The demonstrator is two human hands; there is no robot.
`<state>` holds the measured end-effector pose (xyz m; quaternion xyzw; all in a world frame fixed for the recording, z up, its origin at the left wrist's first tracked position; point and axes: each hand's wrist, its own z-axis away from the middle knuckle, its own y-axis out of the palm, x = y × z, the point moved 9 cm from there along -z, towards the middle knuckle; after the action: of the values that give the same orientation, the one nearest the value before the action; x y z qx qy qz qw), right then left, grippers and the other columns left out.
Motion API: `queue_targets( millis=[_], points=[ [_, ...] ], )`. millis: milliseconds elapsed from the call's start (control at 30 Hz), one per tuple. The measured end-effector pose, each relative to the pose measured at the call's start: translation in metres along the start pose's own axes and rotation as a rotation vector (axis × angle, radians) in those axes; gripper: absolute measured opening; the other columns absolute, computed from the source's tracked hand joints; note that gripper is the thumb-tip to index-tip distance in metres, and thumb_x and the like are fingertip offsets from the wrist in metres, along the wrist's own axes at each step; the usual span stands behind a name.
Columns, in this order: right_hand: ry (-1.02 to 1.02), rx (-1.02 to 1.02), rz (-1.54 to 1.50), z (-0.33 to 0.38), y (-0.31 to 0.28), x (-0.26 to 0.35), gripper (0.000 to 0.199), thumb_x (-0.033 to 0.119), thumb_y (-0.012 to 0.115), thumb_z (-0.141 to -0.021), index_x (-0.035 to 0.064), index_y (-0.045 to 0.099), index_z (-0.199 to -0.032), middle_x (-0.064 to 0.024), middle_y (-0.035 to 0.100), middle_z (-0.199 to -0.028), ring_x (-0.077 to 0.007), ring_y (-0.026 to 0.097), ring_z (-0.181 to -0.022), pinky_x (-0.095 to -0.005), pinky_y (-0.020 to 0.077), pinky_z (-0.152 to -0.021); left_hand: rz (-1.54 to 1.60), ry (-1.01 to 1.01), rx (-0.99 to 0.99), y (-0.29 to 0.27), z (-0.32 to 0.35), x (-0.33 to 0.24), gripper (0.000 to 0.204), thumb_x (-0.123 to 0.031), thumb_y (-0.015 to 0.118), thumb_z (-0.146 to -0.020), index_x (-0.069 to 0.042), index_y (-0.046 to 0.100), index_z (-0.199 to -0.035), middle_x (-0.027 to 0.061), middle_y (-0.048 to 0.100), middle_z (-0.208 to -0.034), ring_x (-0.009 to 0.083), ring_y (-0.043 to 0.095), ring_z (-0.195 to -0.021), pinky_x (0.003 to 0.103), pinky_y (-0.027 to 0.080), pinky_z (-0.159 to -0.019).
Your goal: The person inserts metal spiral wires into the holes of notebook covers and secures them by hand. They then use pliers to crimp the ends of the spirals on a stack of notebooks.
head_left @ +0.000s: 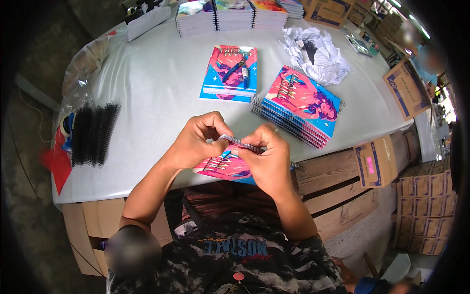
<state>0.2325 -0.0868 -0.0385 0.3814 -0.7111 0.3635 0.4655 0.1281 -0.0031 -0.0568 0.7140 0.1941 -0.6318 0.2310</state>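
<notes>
Left hand [198, 139], right hand [269, 157]: fingers pinch notebook [226, 166] wire spine | light, floppy, coil bends easily; grip spine ends | spare coils [93, 133] at 9 o'clock on counter [156, 83].

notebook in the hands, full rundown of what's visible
The notebook has a glossy pink and blue illustrated cover and a black wire spiral along its upper edge. It lies tilted at the near edge of the white table, partly overhanging it. The left hand and right hand both pinch the spiral, covering much of it; one wire end sticks out to the right. Its pages are hidden.
</notes>
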Motion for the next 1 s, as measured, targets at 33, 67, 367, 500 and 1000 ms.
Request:
queue_targets(
  millis=[33,67,367,500,1000],
  points=[
    [-0.023,-0.001,0.069,0.001,0.001,0.007,0.02,-0.007,0.07,-0.068,0.0004,0.054,-0.076,-0.0083,0.057,-0.078,-0.0129,0.058,-0.066,-0.0247,0.0464,-0.06,-0.036,0.01,0.006,0.001,-0.002,-0.001,0.011,0.007,0.058,-0.077,0.0,0.057,-0.086,0.0018,0.058,-0.081,0.0057,0.052,-0.07,0.02,0.043,-0.064],
    [-0.045,-0.002,0.139,0.001,0.001,0.011,0.02,-0.007,0.07,-0.068,0.0007,0.053,-0.076,-0.0085,0.056,-0.079,-0.0134,0.058,-0.066,-0.0248,0.0463,-0.059,-0.072,0.019,0.012,0.002,-0.005,-0.002,0.009,0.004,0.06,-0.078,0.0,0.058,-0.086,0.0018,0.058,-0.083,0.0056,0.051,-0.07,0.02,0.042,-0.064],
    [-0.321,-0.778,-0.628,-0.007,-0.149,0.007,0.043,0.004,0.052,-0.089,0.0023,0.032,-0.127,-0.0134,0.052,-0.112,-0.019,0.052,-0.102,-0.0314,0.0431,-0.088,-0.071,0.071,-0.203,0.007,-0.069,-0.02,0.069,-0.018,0.062,-0.086,0.003,0.021,-0.137,0.015,0.054,-0.11,0.0207,0.058,-0.097,0.032,0.048,-0.081],
    [-0.115,-1.014,0.106,0.013,-0.173,-0.039,0.042,0.009,0.056,-0.088,-0.001,0.035,-0.122,-0.0171,0.047,-0.12,-0.0224,0.05,-0.104,-0.0333,0.04,-0.091,-0.184,0.268,-0.36,0.038,-0.125,-0.04,0.044,-0.014,0.058,-0.087,0.0,0.04,-0.125,0.0062,0.06,-0.087,0.0093,0.056,-0.063,0.023,0.043,-0.055],
    [-0.101,-0.843,0.281,0.028,-0.174,-0.095,0.058,0.014,0.054,-0.088,-0.0052,0.028,-0.136,-0.022,0.04,-0.132,-0.0265,0.044,-0.119,-0.0358,0.0345,-0.098,-1.167,0.402,-0.619,-0.016,-0.109,0.003,0.026,-0.01,0.056,-0.078,-0.004,0.059,-0.103,0.0136,0.06,-0.102,0.0295,0.055,-0.098,0.041,0.04,-0.086]
  ],
)
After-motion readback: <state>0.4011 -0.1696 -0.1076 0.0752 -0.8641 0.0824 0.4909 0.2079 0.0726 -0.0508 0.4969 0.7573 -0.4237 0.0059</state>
